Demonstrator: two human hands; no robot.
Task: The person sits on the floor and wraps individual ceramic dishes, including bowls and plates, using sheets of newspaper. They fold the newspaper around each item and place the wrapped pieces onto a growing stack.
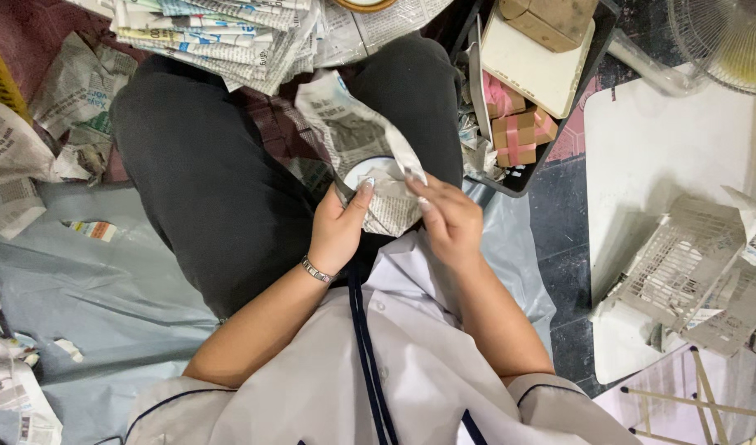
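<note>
Newspaper-wrapped round object held in both hands over the lap

Newspaper sheet (357, 132) is folded around a small round white object (380, 169), of which only part of the rim shows; what it is cannot be told. The bundle sits over the lap, between the knees of a seated person in dark trousers (205, 181). The left hand (338, 227) is closed on the bundle's left side, thumb pressed up against the paper, with a metal bracelet (317, 270) on the wrist. The right hand (448, 221) grips the right side, fingers curled over the crumpled paper edge. A loose end of the sheet stands up away from the hands towards the knees.

Beyond the knees lies a stack of folded newspapers (230, 37). To the right, a dark tray (522, 177) holds brown blocks bound with pink tape (516, 132) and a white board (535, 66). Crumpled newspaper (32, 140) lies at the left on a grey plastic sheet (106, 280). At the far right, a white plastic basket (679, 259) rests on a white surface, with a fan (724, 37) above.
</note>
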